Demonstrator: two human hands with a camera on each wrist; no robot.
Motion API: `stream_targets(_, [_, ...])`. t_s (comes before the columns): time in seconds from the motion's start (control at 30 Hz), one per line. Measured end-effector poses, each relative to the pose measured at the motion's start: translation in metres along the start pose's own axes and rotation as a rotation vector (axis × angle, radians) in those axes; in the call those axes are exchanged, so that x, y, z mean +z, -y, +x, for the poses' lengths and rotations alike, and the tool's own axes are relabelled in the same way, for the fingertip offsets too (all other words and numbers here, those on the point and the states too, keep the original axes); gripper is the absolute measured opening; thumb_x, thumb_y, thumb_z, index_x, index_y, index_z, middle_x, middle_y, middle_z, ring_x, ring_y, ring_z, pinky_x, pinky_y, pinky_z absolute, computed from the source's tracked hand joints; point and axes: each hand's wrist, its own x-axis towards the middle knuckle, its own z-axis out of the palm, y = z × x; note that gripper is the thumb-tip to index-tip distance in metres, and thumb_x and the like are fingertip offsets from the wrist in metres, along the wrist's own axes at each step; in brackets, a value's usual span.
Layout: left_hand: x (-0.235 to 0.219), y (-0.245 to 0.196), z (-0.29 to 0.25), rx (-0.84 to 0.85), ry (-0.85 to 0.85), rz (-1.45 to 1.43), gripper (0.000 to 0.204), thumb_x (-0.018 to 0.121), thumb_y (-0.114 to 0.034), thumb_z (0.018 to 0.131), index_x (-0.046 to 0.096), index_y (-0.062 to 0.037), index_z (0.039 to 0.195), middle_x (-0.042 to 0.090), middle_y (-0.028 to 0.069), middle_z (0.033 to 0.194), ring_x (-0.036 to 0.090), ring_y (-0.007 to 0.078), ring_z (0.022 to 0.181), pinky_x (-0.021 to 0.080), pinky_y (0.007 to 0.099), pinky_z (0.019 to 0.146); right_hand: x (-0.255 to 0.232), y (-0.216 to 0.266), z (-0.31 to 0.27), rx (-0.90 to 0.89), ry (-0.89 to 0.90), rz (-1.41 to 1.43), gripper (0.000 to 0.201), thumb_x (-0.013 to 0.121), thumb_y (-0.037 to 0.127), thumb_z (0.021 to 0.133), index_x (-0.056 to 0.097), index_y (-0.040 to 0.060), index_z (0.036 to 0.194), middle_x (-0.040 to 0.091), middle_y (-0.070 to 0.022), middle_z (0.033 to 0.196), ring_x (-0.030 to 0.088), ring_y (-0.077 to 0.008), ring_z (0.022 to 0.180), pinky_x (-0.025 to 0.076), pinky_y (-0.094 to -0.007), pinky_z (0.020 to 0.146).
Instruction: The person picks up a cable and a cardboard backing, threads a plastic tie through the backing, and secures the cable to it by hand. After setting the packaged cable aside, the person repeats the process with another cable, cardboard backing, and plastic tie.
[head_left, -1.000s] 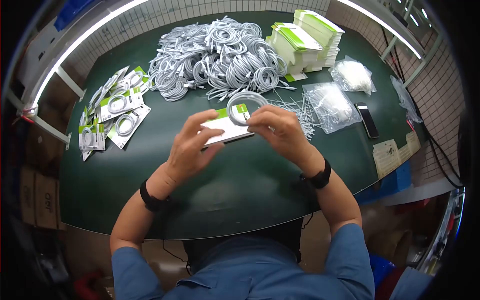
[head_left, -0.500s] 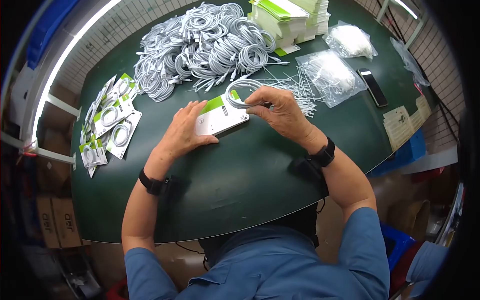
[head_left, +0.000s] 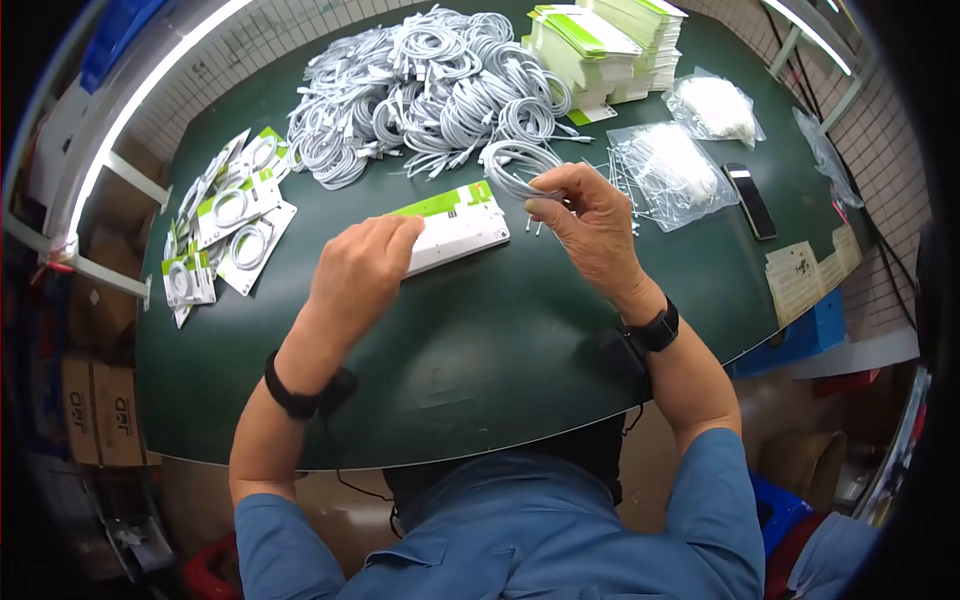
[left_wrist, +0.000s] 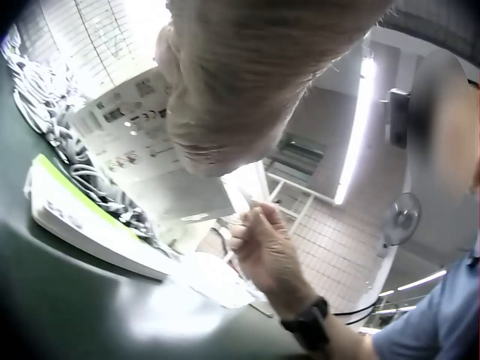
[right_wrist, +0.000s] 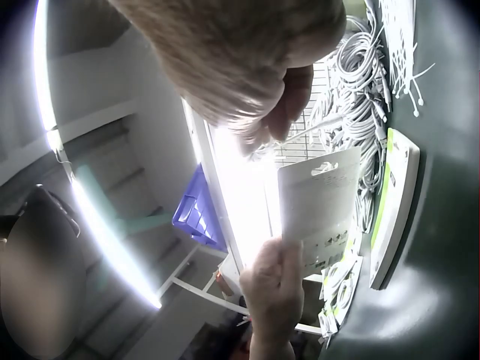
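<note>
My left hand pinches the near edge of a white backing card with a hang hole, tilting it up off a green-and-white stack of cards that lies on the dark green table. Just right of the stack, my right hand grips a coiled grey cable a little above the table. In the left wrist view the card shows beneath the left hand's fingers, with the right hand beyond it.
A big pile of coiled grey cables lies at the back, with stacks of cards to its right. Two clear bags of ties, loose ties and a phone sit on the right. Carded cables lie left.
The right hand lifted the coil off the card stack and carried it right. The left hand went from lying flat on the stack to pinching a card's edge.
</note>
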Motion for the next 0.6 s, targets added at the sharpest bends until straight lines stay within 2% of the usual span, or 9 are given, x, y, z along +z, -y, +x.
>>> stream_targets(0.07, [-0.019,-0.032,-0.009,-0.073,0.115,-0.003,0.021,0.065,-0.006,0.087,0.066,-0.0043,0.108,0.069,0.0103,0.090,0.071,0.0271,0.081,0.059,0.0405,0.072,0.008,0.008,-0.005,-0.100,-0.027,0.021,0.017,0.077,-0.003,0.091,0.069,0.0017,0.105,0.071,-0.0033,0.097,0.065,-0.0084,0.079,0.054,-0.0229,0.071])
stream_targets(0.1, [-0.018,-0.042,-0.015,-0.095,0.115,-0.011,0.021,0.065,-0.006,0.087,0.066,-0.0043,0.108,0.069,0.0103,0.090,0.071,0.0271,0.081,0.059,0.0405,0.072,0.013,0.009,-0.008,-0.089,-0.006,0.018,0.017,0.077,-0.003,0.091,0.069,0.0017,0.105,0.071,-0.0033,0.097,0.065,-0.0084,0.079,0.054,-0.0229,0.071])
stream_targets(0.2, [-0.014,-0.065,-0.030,-0.156,0.191,-0.210,0.015,0.063,-0.006,0.089,0.066,-0.0047,0.104,0.063,0.0087,0.082,0.068,0.0269,0.076,0.056,0.0413,0.068,0.034,0.014,-0.019,-0.276,0.183,-0.162,0.020,0.078,-0.001,0.090,0.068,0.0022,0.107,0.071,-0.0040,0.097,0.065,-0.0091,0.081,0.054,-0.0248,0.073])
stream_targets(0.23, [-0.012,-0.067,-0.032,-0.171,0.191,-0.215,0.015,0.063,-0.006,0.089,0.066,-0.0047,0.104,0.063,0.0087,0.082,0.068,0.0269,0.076,0.056,0.0413,0.068,0.039,0.014,-0.024,-0.270,0.198,-0.161,0.020,0.078,-0.001,0.090,0.068,0.0022,0.107,0.071,-0.0040,0.097,0.065,-0.0091,0.081,0.054,-0.0248,0.073])
stream_targets(0.33, [-0.004,-0.061,-0.031,-0.189,0.137,-0.216,0.014,0.065,-0.005,0.088,0.065,-0.0048,0.102,0.063,0.0089,0.083,0.068,0.0262,0.076,0.056,0.0395,0.068,0.054,0.012,-0.033,-0.087,0.239,-0.170,0.021,0.080,0.002,0.090,0.068,0.0024,0.107,0.072,-0.0050,0.096,0.065,-0.0095,0.082,0.054,-0.0262,0.073])
stream_targets(0.37, [-0.003,-0.060,-0.030,-0.192,0.133,-0.213,0.014,0.065,-0.005,0.088,0.065,-0.0048,0.102,0.063,0.0089,0.083,0.068,0.0262,0.076,0.056,0.0395,0.068,0.056,0.012,-0.033,-0.092,0.243,-0.170,0.021,0.080,0.002,0.090,0.068,0.0024,0.107,0.072,-0.0050,0.096,0.065,-0.0095,0.082,0.054,-0.0262,0.073])
stream_targets(0.47, [-0.001,-0.057,-0.025,-0.171,-0.084,-0.272,0.020,0.071,-0.008,0.085,0.066,-0.0044,0.104,0.063,0.0104,0.085,0.067,0.0274,0.078,0.056,0.0377,0.068,0.060,0.010,-0.031,0.023,0.123,-0.068,0.020,0.079,0.003,0.090,0.068,0.0027,0.106,0.072,-0.0057,0.095,0.066,-0.0097,0.080,0.055,-0.0267,0.072])
stream_targets(0.5, [-0.004,-0.057,-0.025,-0.166,-0.083,-0.268,0.020,0.071,-0.008,0.085,0.066,-0.0044,0.104,0.063,0.0104,0.085,0.067,0.0274,0.078,0.056,0.0377,0.068,0.060,0.011,-0.031,0.020,0.119,-0.064,0.020,0.079,0.003,0.090,0.068,0.0027,0.106,0.072,-0.0057,0.095,0.066,-0.0097,0.080,0.055,-0.0267,0.072])
stream_targets(0.6, [-0.018,-0.063,-0.033,-0.171,-0.349,-0.335,0.022,0.075,-0.011,0.092,0.066,-0.0012,0.109,0.068,0.0124,0.095,0.069,0.0252,0.082,0.056,0.0344,0.066,0.061,0.010,-0.032,-0.022,0.109,-0.055,0.018,0.078,0.002,0.091,0.068,0.0026,0.105,0.072,-0.0054,0.093,0.066,-0.0099,0.079,0.055,-0.0270,0.071])
